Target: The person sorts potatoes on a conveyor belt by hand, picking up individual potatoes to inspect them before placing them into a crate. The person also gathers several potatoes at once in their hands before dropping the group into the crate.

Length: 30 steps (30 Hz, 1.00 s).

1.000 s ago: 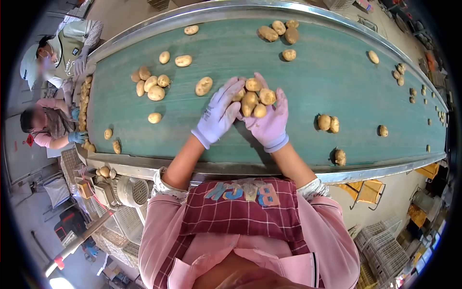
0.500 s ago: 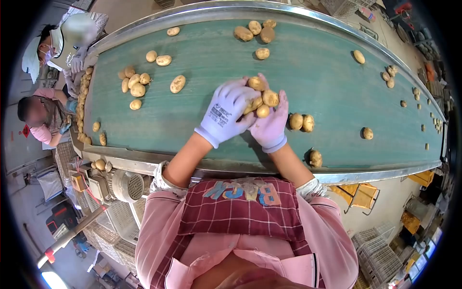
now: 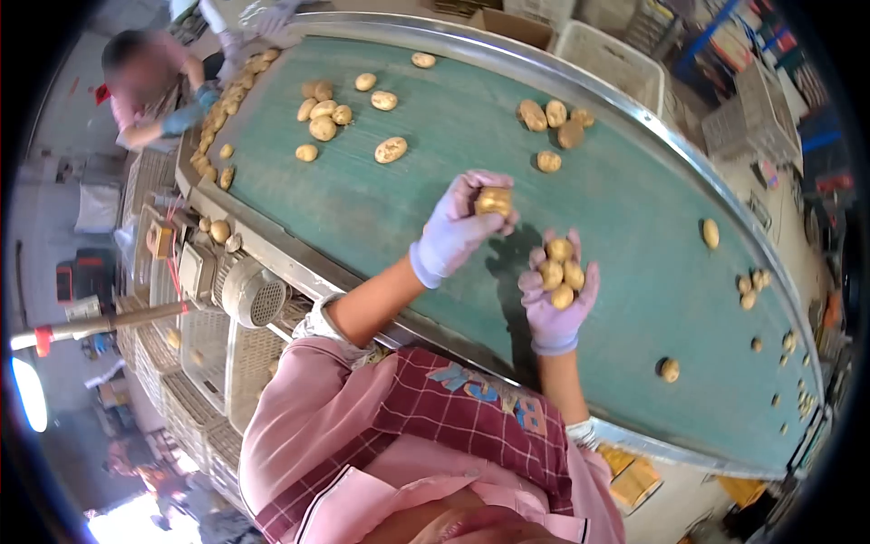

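Over green belt (image 3: pixel 435 118) strewn with potatoes (image 3: pixel 391 150): gripping at least one potato (image 3: pixel 495 201) in closed left hand (image 3: pixel 451 231), cradling four (image 3: pixel 573 275) in cupped right hand (image 3: pixel 553 315). Keep fingers curled, palm level; squeeze lightly.

In my left hand (image 3: pixel 462 227) I hold at least one rounded, yellowish-brown potato (image 3: pixel 494 201), raised over the green belt and partly hidden by the gloved fingers, while four small, smooth, tan potatoes (image 3: pixel 561 274) sit bunched together in the upturned palm of my right hand (image 3: pixel 555 304), nearer and further right. Beyond them on the belt I see loose potatoes (image 3: pixel 547 161), round to oval and pale tan to brown, gathered in a far group and a larger left group, with a longer oval one (image 3: pixel 391 150) lying on its side between that left group and my hands.
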Available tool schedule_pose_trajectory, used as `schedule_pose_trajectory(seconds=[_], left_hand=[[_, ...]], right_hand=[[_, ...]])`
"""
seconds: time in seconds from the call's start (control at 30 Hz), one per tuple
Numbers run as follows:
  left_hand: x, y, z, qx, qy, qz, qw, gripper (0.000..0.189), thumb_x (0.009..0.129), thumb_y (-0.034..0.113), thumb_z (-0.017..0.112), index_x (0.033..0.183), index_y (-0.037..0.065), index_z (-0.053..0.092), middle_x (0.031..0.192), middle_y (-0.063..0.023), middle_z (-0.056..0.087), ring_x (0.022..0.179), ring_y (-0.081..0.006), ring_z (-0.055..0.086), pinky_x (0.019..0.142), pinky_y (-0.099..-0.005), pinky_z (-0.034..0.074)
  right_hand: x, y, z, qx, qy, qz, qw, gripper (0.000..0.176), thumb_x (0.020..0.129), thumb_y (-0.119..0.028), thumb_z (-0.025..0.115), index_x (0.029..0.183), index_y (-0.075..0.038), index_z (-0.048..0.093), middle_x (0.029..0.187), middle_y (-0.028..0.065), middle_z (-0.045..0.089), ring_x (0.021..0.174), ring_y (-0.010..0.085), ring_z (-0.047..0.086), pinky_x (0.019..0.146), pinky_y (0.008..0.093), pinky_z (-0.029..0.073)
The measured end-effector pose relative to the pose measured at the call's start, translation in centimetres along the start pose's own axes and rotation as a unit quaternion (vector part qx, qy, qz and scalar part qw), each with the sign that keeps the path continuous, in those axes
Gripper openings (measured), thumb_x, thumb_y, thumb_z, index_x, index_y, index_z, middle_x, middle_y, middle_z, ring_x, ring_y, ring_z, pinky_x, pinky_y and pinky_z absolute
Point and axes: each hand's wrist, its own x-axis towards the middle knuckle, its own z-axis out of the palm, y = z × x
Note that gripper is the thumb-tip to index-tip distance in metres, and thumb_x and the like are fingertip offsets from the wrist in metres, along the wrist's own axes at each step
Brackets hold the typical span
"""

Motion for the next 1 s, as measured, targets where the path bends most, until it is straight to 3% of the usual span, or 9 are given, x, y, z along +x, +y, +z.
schedule_pose_trajectory(seconds=[0.13, 0.2, 0.23, 0.3, 0.47, 0.6, 0.73, 0.9, 1.0], left_hand=[[1.1, 4.6, -6.9, 0.234, 0.086, 0.069, 0.966, 0.019, 0.087, 0.007, 0.062, 0.1, 0.013, 0.049, 0.097, -0.0065, 0.06, 0.068, -0.0182, 0.057, 0.061, -0.0311, 0.046], [3.2, 8.9, -12.3, 0.586, 0.211, 0.226, 0.749, 0.01, 0.092, 0.019, 0.06, 0.091, 0.011, 0.054, 0.089, -0.0089, 0.064, 0.076, -0.0222, 0.065, 0.068, -0.0361, 0.051], [4.7, 11.5, -14.9, 0.733, 0.275, 0.215, 0.584, 0.011, 0.092, 0.02, 0.059, 0.098, 0.011, 0.057, 0.09, -0.0151, 0.066, 0.084, -0.032, 0.068, 0.073, -0.0417, 0.053], [6.9, 15.2, -20.3, 0.845, 0.254, 0.066, 0.467, 0.018, 0.091, 0.017, 0.056, 0.11, 0.017, 0.059, 0.112, -0.0137, 0.064, 0.096, -0.0342, 0.066, 0.081, -0.0468, 0.054], [11.3, 14.2, -23.9, 0.925, 0.192, -0.118, 0.306, 0.035, 0.089, 0.014, 0.06, 0.124, 0.015, 0.056, 0.119, -0.0109, 0.061, 0.093, -0.0255, 0.068, 0.077, -0.0408, 0.056], [8.0, 15.8, -17.6, 0.459, 0.096, -0.112, 0.876, 0.037, 0.087, 0.01, 0.068, 0.121, 0.011, 0.055, 0.101, -0.0002, 0.063, 0.08, -0.0074, 0.059, 0.062, -0.0194, 0.046], [1.3, 10.4, -3.2, 0.237, -0.116, -0.224, 0.938, 0.049, 0.088, 0.009, 0.07, 0.132, 0.001, 0.052, 0.126, -0.0073, 0.059, 0.07, -0.0083, 0.057, 0.057, -0.0219, 0.045], [1.9, 7.3, -4.5, 0.262, -0.038, -0.056, 0.963, 0.069, 0.102, 0.057, 0.037, 0.136, -0.002, 0.047, 0.12, -0.0113, 0.062, 0.057, -0.0075, 0.049, 0.051, -0.0218, 0.041], [2.0, 6.4, -6.0, -0.023, 0.009, -0.157, 0.987, 0.069, 0.102, 0.059, 0.034, 0.141, 0.003, 0.045, 0.128, -0.0132, 0.059, 0.086, -0.0181, 0.064, 0.066, -0.0245, 0.048]], right_hand=[[-0.8, -1.2, 1.3, -0.04, 0.05, -0.014, 0.998, 0.051, 0.098, -0.044, 0.047, 0.139, -0.014, 0.049, 0.136, 0.0136, 0.052, 0.11, 0.0288, 0.057, 0.07, 0.0353, 0.052], [-0.8, -1.7, 1.5, -0.027, 0.059, -0.006, 0.998, 0.05, 0.097, -0.044, 0.047, 0.137, -0.014, 0.05, 0.134, 0.0131, 0.052, 0.11, 0.0276, 0.057, 0.07, 0.0348, 0.052], [-1.0, -1.9, 1.5, -0.031, 0.059, -0.011, 0.998, 0.05, 0.097, -0.044, 0.047, 0.137, -0.014, 0.05, 0.135, 0.013, 0.052, 0.11, 0.0271, 0.057, 0.07, 0.0343, 0.052], [-1.4, -1.6, 2.4, -0.048, 0.05, -0.023, 0.997, 0.051, 0.097, -0.045, 0.046, 0.137, -0.013, 0.05, 0.134, 0.0127, 0.052, 0.107, 0.0248, 0.058, 0.07, 0.0314, 0.051], [-2.1, 1.0, 3.7, -0.027, 0.099, -0.01, 0.995, 0.052, 0.097, -0.046, 0.049, 0.136, -0.012, 0.05, 0.133, 0.0132, 0.049, 0.101, 0.0248, 0.057, 0.07, 0.0319, 0.052], [0.2, 2.2, 4.2, 0.022, 0.058, 0.022, 0.998, 0.055, 0.096, -0.051, 0.046, 0.137, -0.013, 0.048, 0.139, 0.0144, 0.047, 0.119, 0.0313, 0.054, 0.093, 0.044, 0.051], [1.1, 5.0, 6.2, -0.021, 0.122, 0.002, 0.992, 0.058, 0.095, -0.054, 0.045, 0.138, -0.015, 0.047, 0.139, 0.014, 0.049, 0.134, 0.0371, 0.045, 0.11, 0.0605, 0.036], [1.3, 3.3, 5.5, 0.018, 0.075, 0.033, 0.997, 0.059, 0.094, -0.056, 0.045, 0.141, -0.02, 0.046, 0.141, 0.0126, 0.051, 0.131, 0.0377, 0.047, 0.106, 0.0617, 0.038], [1.5, 3.7, 6.5, 0.002, 0.089, 0.044, 0.995, 0.058, 0.094, -0.056, 0.046, 0.14, -0.02, 0.046, 0.138, 0.0132, 0.052, 0.127, 0.0363, 0.049, 0.1, 0.055, 0.043]])
